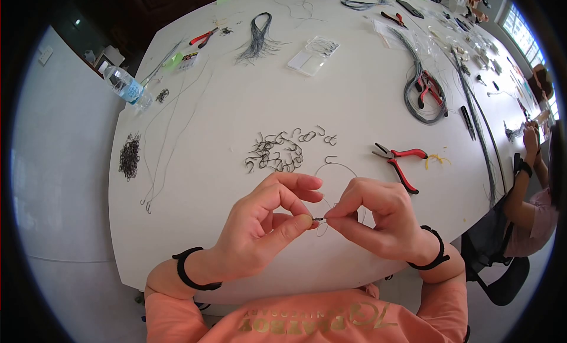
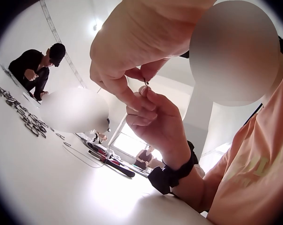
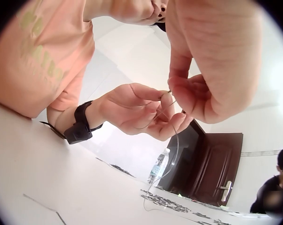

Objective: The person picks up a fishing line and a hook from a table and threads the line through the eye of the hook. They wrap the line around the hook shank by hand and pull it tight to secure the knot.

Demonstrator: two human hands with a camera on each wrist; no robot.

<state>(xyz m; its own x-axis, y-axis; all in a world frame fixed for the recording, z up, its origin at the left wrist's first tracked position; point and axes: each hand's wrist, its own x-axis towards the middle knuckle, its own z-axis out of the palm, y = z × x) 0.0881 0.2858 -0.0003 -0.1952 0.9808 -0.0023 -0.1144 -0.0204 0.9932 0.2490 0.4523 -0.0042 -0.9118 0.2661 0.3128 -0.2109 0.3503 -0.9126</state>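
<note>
Both hands meet above the white table near its front edge. The left hand [image 1: 266,219] pinches a small dark hook [image 1: 318,219] between thumb and index finger, its other fingers loosely bent. Right beside it, the right hand [image 1: 381,216] pinches thin line at the hook's end with thumb and index finger. A loop of clear line [image 3: 177,145] hangs below the fingers in the right wrist view. In the left wrist view the dark piece [image 2: 145,81] stands between the fingertips; its exact shape is partly hidden.
Beyond the hands lie a pile of hooks [image 1: 274,153] and red-handled pliers [image 1: 404,160]. Farther off are a clear plastic box [image 1: 314,55], coiled line bundles [image 1: 413,77], a dark hook heap [image 1: 129,157] and a water bottle [image 1: 127,86]. Another person sits at the right.
</note>
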